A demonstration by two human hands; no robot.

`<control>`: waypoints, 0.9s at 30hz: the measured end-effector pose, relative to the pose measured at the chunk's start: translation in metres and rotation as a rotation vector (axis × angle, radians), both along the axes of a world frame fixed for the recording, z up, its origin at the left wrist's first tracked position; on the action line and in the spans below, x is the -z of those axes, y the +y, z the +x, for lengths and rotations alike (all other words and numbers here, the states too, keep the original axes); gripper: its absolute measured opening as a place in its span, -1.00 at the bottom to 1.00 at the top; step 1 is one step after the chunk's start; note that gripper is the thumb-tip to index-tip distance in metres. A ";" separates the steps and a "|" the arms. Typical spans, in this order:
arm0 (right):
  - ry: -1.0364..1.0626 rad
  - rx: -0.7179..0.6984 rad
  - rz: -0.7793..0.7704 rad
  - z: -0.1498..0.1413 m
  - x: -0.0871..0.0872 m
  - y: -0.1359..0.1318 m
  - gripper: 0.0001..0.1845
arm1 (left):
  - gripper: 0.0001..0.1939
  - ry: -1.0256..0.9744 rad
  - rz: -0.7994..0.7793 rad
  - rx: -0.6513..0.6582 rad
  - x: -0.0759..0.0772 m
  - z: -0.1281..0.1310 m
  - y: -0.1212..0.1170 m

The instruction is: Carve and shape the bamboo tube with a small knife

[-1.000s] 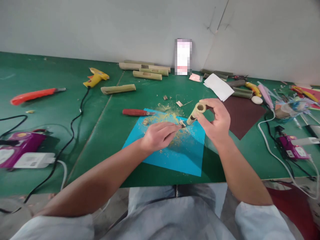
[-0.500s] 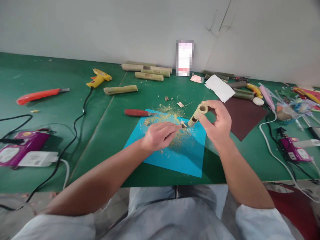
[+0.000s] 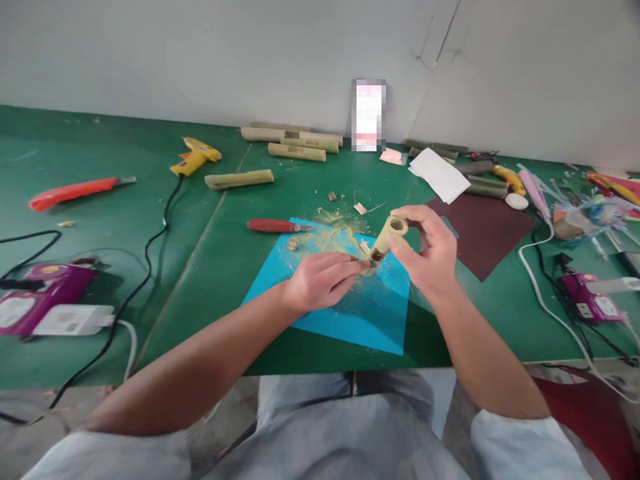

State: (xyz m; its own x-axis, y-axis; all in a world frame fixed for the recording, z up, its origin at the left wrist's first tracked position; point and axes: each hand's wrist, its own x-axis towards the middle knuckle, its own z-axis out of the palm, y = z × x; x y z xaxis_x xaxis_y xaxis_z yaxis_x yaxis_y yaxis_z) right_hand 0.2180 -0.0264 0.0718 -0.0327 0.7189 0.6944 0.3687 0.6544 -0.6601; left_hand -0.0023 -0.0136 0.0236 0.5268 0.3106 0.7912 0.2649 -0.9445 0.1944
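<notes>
Here's the right hand [image 3: 433, 257], thumb and fingers gripping the upper end of a bamboo tube [image 3: 384, 241], which tilts above the blue sheet [image 3: 373, 327]. And the left hand [image 3: 320, 283], fingers drawn together at the tube's lower end beside its dark cut opening; what they pinch, if anything, I can't tell!

The risk, as I judge it: round, smooth bamboo could roll under a sideways push, since only the right hand's fingers visibly hold the top. A slip could scrape those left fingertips on the cut rim. Loose shavings [image 3: 327, 233] could scatter if a wrist sweeps them.

Edges now: the tabletop [image 3: 493, 327] ends just in front of the body, both forearms crossing that edge. Beyond the left hand lies a red-handled tool [image 3: 270, 226], limiting forward travel; bare green surface offers room outward from either wrist.
</notes>
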 end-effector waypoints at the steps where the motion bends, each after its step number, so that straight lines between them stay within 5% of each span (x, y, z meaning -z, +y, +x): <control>1: -0.003 -0.017 -0.013 -0.002 0.000 0.000 -0.82 | -0.80 0.020 0.001 0.003 -0.001 0.000 -0.001; 10: -0.123 -0.150 0.002 -0.015 -0.013 0.006 -0.80 | -0.81 0.097 -0.027 -0.015 0.005 -0.001 0.004; 14: -0.087 -0.121 -0.031 -0.017 -0.014 0.005 -0.86 | -0.81 0.096 -0.055 -0.033 0.005 -0.004 0.005; 21: -0.092 -0.060 -0.101 -0.026 -0.013 0.008 -0.66 | -0.79 0.121 -0.150 -0.082 0.003 -0.007 0.007; 27: 0.003 -0.133 -0.133 -0.040 -0.004 0.020 -0.89 | -0.83 -0.024 -0.242 -0.068 0.007 0.001 0.006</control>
State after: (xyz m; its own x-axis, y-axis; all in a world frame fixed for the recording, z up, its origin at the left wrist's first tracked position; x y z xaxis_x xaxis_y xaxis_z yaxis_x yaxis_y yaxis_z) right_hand 0.1779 -0.0062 0.0758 -0.1314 0.7936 0.5941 0.2824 0.6044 -0.7449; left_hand -0.0017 -0.0076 0.0166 0.4806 0.5266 0.7012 0.3185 -0.8499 0.4199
